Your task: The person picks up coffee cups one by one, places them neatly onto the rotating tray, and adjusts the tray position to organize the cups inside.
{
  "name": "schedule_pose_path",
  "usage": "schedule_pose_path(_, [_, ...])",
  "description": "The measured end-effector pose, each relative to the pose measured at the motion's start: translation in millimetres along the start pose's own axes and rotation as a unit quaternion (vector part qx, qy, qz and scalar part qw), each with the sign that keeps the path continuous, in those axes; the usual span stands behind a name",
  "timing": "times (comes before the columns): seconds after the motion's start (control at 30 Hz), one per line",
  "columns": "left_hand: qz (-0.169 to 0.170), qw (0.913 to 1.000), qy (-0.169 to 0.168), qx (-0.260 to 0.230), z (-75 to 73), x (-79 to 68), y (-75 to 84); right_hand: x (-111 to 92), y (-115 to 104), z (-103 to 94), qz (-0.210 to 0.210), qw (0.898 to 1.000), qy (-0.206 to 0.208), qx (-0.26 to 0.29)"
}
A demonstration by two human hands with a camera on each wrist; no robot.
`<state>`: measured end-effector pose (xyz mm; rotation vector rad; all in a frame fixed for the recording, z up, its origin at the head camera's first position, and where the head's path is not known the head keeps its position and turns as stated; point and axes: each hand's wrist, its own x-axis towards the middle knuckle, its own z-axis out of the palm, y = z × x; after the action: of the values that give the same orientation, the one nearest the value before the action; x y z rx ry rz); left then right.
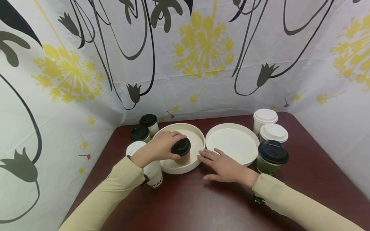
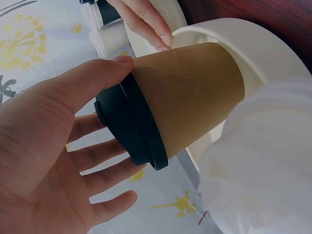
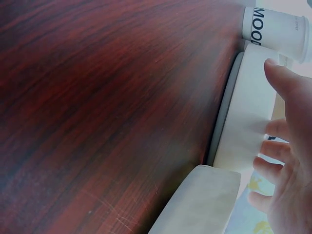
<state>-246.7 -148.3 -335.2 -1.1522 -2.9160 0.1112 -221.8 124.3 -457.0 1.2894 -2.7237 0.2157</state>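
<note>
A brown paper cup point(image 1: 184, 158) with a black lid point(image 1: 180, 147) stands inside the left round cream tray point(image 1: 193, 129). My left hand point(image 1: 169, 146) grips the cup by its lid; in the left wrist view the thumb point(image 2: 117, 63) lies on the lid's edge and the fingers point(image 2: 105, 158) wrap the far side of the lid point(image 2: 129, 126). My right hand point(image 1: 215, 159) lies open and flat on the table, fingertips at that tray's front rim point(image 3: 243, 122). The second cream tray point(image 1: 232, 142) sits right beside it and holds nothing.
Two black-lidded cups point(image 1: 148, 122) point(image 1: 140, 133) and a white cup point(image 1: 150, 171) stand left of the trays, the white one under my left wrist. On the right stand two white-lidded cups point(image 1: 265, 117) point(image 1: 273, 132) and a green black-lidded cup point(image 1: 272, 155). Patterned curtains wall the brown table point(image 1: 188, 202).
</note>
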Motion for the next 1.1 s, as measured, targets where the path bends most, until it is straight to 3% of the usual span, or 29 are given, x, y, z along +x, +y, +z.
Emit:
schedule_pose_path(0.4, [-0.012,0.9990,-0.030,-0.031,9.7,5.3,0.1,-0.2,-0.9,-1.0,-0.002,1.000,0.000,0.002])
schedule_pose_path(1.1, [-0.010,0.9980,-0.040,-0.048,13.9,6.7,4.8,-1.0,-0.4,-0.7,0.004,1.000,-0.001,0.012])
